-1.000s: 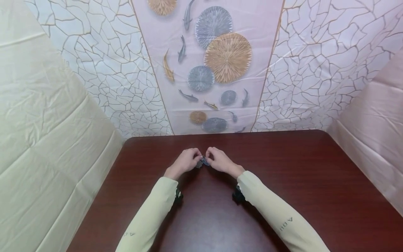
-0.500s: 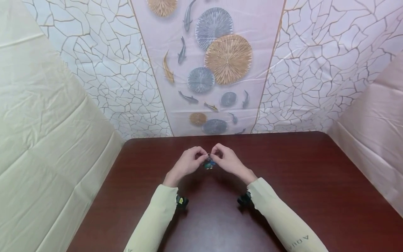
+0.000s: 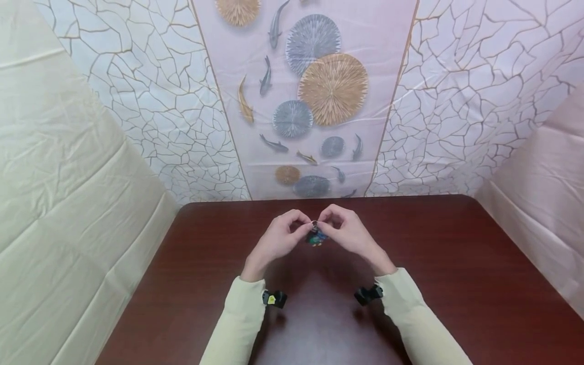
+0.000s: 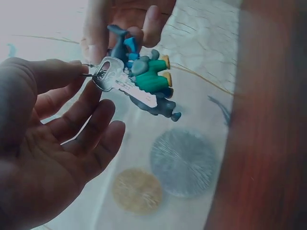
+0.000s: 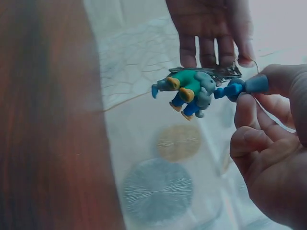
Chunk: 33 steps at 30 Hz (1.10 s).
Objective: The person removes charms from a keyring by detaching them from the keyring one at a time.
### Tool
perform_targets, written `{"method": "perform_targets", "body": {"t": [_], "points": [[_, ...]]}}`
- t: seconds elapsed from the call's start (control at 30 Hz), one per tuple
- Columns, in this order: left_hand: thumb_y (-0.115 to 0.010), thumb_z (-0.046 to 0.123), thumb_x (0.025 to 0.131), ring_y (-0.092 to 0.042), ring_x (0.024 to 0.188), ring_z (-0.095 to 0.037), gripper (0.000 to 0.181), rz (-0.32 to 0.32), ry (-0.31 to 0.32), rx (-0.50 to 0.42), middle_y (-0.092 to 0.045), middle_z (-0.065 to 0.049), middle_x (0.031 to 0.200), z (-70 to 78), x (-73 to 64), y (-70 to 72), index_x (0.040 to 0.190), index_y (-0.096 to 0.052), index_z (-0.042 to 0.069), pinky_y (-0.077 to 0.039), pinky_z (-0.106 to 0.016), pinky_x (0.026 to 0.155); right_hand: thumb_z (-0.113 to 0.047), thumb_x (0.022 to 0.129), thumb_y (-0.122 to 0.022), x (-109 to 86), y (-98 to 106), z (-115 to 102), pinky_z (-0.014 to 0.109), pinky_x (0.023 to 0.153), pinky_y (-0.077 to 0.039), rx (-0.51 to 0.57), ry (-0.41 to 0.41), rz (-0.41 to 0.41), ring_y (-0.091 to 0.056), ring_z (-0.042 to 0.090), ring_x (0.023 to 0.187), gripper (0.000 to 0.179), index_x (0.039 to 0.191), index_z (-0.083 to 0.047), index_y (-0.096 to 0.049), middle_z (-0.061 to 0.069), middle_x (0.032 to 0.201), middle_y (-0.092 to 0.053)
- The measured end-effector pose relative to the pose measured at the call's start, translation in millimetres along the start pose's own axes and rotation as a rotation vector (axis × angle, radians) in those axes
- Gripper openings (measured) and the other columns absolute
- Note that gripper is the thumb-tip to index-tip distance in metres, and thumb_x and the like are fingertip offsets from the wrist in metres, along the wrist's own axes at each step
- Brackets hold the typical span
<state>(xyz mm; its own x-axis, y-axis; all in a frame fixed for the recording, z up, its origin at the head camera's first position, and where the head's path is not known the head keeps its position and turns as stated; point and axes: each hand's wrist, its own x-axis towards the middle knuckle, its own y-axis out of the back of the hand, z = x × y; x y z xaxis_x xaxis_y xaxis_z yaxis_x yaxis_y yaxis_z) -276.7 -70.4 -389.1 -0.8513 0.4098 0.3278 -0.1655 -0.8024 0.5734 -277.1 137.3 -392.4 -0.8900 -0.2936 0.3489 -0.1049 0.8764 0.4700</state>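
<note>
In the head view both hands meet above the table, with a key ring (image 3: 315,223) between their fingertips. My left hand (image 4: 62,134) pinches the metal ring between thumb and forefinger, its other fingers loosely bent. A silver key (image 4: 125,84) hangs from it beside small rubbery animal figures (image 4: 151,79) in green and blue clothes with yellow feet. My right hand (image 5: 273,153) pinches the opposite side of the ring, with a blue-grey figure (image 5: 256,84) at its thumb tip. Further keys (image 5: 218,73) lie edge-on behind the figures in the right wrist view.
A dark red-brown table (image 3: 205,304) lies beneath the hands. Patterned cloth (image 3: 333,91) hangs behind its far edge, with pale fabric (image 3: 91,228) at the left and right. Black wrist cameras (image 3: 276,299) sit under both cuffs.
Both hands have lifted the key ring and brought it nearer and slightly to the right. The green and blue figures, mostly hidden earlier, now hang in sight below the fingers.
</note>
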Motion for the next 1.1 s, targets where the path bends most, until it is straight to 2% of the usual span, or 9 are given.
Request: {"method": "perform_targets", "body": {"t": [0.2, 0.4, 0.53, 0.83, 0.97, 1.1], "points": [[-0.065, 0.018, 0.094, -0.057, 0.084, -0.013, 0.005, 0.037, -0.089, -0.022, -0.065, 0.000, 0.092, 15.0, -5.6, 5.4, 0.097, -0.066, 0.014, -0.049, -0.025, 0.073, -0.014, 0.090, -0.070, -6.3, 9, -16, 0.024, 0.060, -0.045, -0.036, -0.005, -0.026, -0.056, 0.015, 0.066, 0.010, 0.099, -0.012, -0.066, 0.005, 0.078, -0.064], [-0.066, 0.016, 0.093, -0.057, 0.085, -0.010, 0.005, 0.050, -0.166, -0.019, -0.063, 0.002, 0.093, 24.1, -9.3, 10.8, 0.097, -0.066, 0.013, -0.050, -0.027, 0.072, -0.016, 0.090, -0.071, -12.3, 17, -32, 0.023, 0.060, -0.049, -0.070, 0.044, -0.047, -0.061, 0.011, 0.068, 0.012, 0.102, -0.015, -0.071, 0.001, 0.083, -0.069], [-0.068, 0.015, 0.092, -0.058, 0.088, -0.009, 0.005, 0.024, -0.238, -0.021, -0.062, 0.003, 0.093, 30.9, -11.7, 14.3, 0.096, -0.067, 0.014, -0.052, -0.025, 0.074, -0.017, 0.090, -0.071, -17.6, 25, -42, 0.025, 0.062, -0.053, -0.089, 0.069, -0.076, -0.063, 0.011, 0.068, 0.008, 0.098, -0.019, -0.072, -0.003, 0.083, -0.069], [-0.071, 0.013, 0.090, -0.057, 0.092, -0.008, 0.005, -0.067, -0.390, -0.013, -0.062, 0.005, 0.092, 46.8, -19.3, 19.9, 0.092, -0.067, 0.015, -0.053, -0.026, 0.080, -0.013, 0.091, -0.069, -28.4, 37, -57, 0.025, 0.059, -0.049, -0.042, 0.097, -0.171, -0.057, 0.009, 0.064, 0.010, 0.090, -0.019, -0.062, -0.003, 0.073, -0.061], [-0.072, 0.013, 0.089, -0.059, 0.091, -0.007, 0.006, -0.093, -0.424, -0.004, -0.063, 0.004, 0.092, 50.4, -21.0, 19.3, 0.091, -0.067, 0.015, -0.053, -0.025, 0.079, -0.010, 0.092, -0.067, -30.7, 36, -60, 0.024, 0.059, -0.049, -0.040, 0.134, -0.163, -0.056, 0.008, 0.064, 0.011, 0.090, -0.018, -0.060, -0.004, 0.074, -0.061], [-0.072, 0.013, 0.089, -0.059, 0.090, -0.006, 0.006, -0.088, -0.423, -0.018, -0.064, 0.004, 0.092, 52.3, -21.5, 17.8, 0.092, -0.067, 0.015, -0.052, -0.023, 0.078, -0.008, 0.091, -0.067, -32.6, 34, -62, 0.024, 0.059, -0.048, -0.070, 0.160, -0.124, -0.056, 0.007, 0.065, 0.014, 0.090, -0.019, -0.059, -0.005, 0.074, -0.060]]}}
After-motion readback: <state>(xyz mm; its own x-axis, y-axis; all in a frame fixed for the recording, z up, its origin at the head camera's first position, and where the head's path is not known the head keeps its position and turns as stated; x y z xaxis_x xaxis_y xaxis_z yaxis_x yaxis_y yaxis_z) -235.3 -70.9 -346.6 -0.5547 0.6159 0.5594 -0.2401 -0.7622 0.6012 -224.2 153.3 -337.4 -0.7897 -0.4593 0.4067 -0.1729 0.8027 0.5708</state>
